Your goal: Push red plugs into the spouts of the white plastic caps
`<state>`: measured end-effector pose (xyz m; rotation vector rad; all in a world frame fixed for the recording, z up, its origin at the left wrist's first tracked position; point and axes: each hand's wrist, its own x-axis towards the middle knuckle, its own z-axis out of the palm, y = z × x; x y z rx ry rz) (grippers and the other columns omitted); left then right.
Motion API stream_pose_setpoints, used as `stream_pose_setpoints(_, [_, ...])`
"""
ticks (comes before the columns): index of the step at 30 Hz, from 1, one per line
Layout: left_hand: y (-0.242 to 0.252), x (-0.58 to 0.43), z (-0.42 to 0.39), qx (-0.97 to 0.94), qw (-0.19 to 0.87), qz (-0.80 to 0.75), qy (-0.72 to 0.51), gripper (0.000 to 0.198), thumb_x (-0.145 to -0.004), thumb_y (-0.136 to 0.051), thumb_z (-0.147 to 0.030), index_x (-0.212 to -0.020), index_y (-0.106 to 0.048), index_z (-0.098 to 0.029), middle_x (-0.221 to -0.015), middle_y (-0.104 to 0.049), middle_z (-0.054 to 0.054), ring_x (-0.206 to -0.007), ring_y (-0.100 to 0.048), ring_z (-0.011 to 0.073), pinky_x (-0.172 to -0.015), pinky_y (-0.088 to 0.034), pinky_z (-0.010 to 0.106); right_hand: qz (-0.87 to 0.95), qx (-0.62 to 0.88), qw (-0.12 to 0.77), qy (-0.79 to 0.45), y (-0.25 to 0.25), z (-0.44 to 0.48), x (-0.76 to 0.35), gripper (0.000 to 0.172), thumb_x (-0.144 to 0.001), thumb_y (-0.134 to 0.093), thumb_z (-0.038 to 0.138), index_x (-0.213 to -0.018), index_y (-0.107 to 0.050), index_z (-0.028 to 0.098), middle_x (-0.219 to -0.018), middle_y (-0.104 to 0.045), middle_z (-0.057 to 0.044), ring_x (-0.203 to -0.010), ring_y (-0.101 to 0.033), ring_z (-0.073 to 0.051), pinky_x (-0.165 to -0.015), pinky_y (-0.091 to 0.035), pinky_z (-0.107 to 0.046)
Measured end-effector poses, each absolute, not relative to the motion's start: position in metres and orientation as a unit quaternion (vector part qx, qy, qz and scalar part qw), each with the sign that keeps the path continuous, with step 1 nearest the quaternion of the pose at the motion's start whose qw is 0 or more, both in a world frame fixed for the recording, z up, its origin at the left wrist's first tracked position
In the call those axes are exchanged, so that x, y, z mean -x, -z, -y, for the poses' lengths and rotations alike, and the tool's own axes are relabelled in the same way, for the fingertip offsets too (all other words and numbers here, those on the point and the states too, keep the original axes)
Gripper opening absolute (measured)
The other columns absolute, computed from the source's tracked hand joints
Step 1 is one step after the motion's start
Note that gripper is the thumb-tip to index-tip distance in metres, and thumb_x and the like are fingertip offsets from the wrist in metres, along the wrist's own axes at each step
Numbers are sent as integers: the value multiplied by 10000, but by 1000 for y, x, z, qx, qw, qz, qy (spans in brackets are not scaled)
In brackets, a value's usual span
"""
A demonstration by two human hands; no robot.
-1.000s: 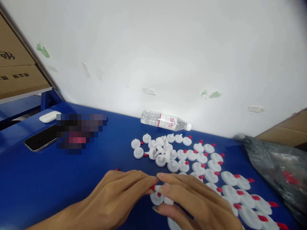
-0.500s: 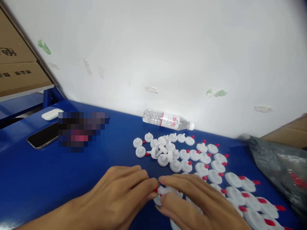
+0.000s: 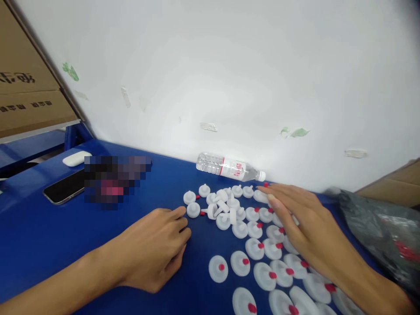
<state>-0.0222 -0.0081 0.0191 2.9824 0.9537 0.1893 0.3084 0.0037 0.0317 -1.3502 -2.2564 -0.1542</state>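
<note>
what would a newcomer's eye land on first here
The spread of white discs with red tips across the blue table, from centre to lower right, stands out most. The right hand reaches flat over the far rows, while the left hand rests curled by the spread's left edge. A clear water bottle lies on its side against the white wall.

The left hand point(image 3: 154, 247) lies palm down, its bare forearm coming in from the lower left; its fingers point(image 3: 177, 213) are loosely curled and point forward and to the right, gripping nothing; the right hand point(image 3: 303, 221) is well apart from it, palm down, forearm entering from the lower right; its fingers point(image 3: 274, 194) stretch flat, pointing left.
</note>
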Motion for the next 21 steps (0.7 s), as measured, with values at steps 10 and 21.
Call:
stream_pose_setpoints(10, [-19, 23, 7, -948, -1, -315, -45, 170, -894, -534, -168, -730, -516, -210, -702, -538, 21, -663, -486, 218, -557, -300, 373, 853, 500, 144, 32, -13, -9, -314, 434, -1091, -352, 397, -1426, -596, 268, -1429, -642, 8, -1438, -446, -268, -1195, -363, -552])
stream_pose_setpoints(21, [-16, 23, 4, -933, 13, -358, -27, 245, -966, -467, -218, -730, -532, -212, -699, -566, 26, -671, -530, 233, -575, -311, 368, 850, 493, 177, 58, -14, -13, -318, 409, -1083, -365, 378, -1363, -634, 252, -1412, -643, -54, -1398, -492, -278, -1142, -433, -593])
